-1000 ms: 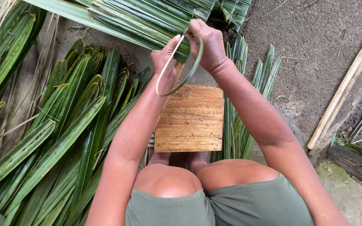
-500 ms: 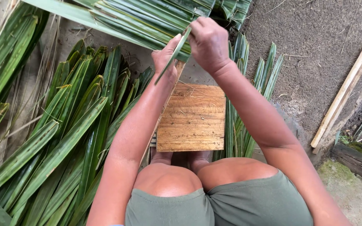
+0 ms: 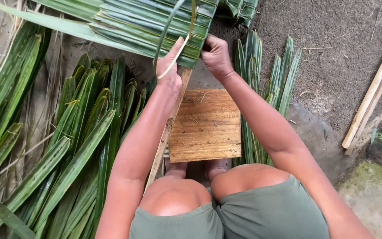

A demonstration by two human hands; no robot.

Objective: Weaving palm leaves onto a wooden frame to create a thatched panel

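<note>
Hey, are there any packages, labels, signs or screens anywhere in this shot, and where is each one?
None in view: only natural materials and bare wood.
The left hand and right hand grip the stitched panel of green palm leaves.
A plain square wooden board, light brown and unmarked, lies on the ground below the hands.

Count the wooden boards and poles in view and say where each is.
3. A square wooden board lies on the ground before the knees. A thin wooden slat runs under the left hand. A pale pole leans at the right edge. Leaves may hide more.
</note>
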